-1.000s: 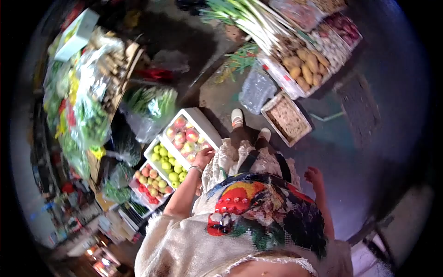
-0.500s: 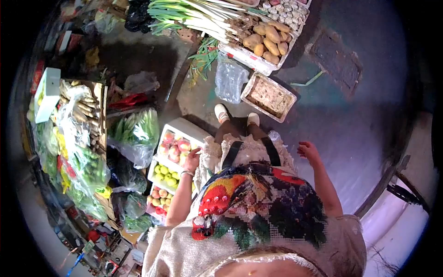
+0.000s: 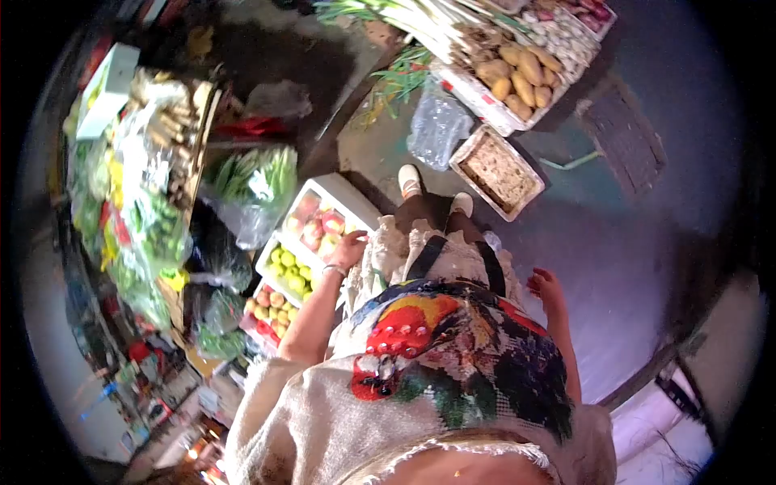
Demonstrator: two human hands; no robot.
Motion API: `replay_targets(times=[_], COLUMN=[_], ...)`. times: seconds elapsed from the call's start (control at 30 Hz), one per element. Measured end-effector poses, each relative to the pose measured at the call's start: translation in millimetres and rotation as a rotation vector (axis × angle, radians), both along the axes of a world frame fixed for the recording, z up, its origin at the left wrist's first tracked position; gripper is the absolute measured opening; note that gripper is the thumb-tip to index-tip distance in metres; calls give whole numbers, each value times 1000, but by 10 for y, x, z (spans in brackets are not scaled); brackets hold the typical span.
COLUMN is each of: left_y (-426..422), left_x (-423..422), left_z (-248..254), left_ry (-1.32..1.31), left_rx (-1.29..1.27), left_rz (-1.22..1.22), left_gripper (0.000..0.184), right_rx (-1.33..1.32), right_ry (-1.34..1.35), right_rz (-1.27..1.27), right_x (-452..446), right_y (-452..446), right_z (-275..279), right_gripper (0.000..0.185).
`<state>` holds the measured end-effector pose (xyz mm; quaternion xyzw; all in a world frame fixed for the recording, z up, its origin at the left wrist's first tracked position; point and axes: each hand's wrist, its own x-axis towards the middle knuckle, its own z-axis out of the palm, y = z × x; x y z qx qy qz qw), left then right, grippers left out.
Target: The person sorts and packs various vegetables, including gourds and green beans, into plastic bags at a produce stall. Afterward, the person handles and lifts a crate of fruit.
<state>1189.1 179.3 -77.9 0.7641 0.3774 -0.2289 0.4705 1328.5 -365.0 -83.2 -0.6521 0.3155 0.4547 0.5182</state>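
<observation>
My left hand [image 3: 347,250] hangs beside the white foam box [image 3: 356,200] of large red and yellow fruit [image 3: 323,230]; its fingers are stretched out and hold nothing. I cannot tell whether the fingertips touch the box. Close by it are a box of round green fruit [image 3: 288,268] and one of smaller orange-red fruit [image 3: 273,307]. On the other side of my skirt, my right hand [image 3: 546,285] hangs in the air over the floor, loosely bent, its fingers apart and nothing in them.
Ahead lie a shallow white tray [image 3: 524,212], a clear plastic bag [image 3: 438,125], potatoes [image 3: 527,74], garlic [image 3: 562,40] and long green onions [image 3: 416,20]. To the left are bagged greens [image 3: 255,182] and a vegetable stand [image 3: 153,202]. A dark flat panel [image 3: 621,136] lies on the right.
The view has turned, and the potatoes, tray and bag now appear farther right and higher. My left hand sits slightly farther right in view and lower beside the red fruit. Both hands stay without anything held.
</observation>
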Motion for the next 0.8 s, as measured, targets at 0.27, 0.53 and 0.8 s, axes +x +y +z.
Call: replay_targets(times=[0.27,0.53,0.8], left_y=[-154,-118,189], left_x=[-49,-420,-715], left_z=[103,29,-305], left_ry=[18,68,79], left_rx=[47,-65,-103], left_rz=[70,281,428], left_gripper=[34,33,39], right_rx=[-8,-46,1], right_ry=[8,38,58], right_rz=[44,218,260], right_x=[179,403,592], right_y=[11,209,647], right_z=[23,-92,-74], right_gripper=[38,39,41])
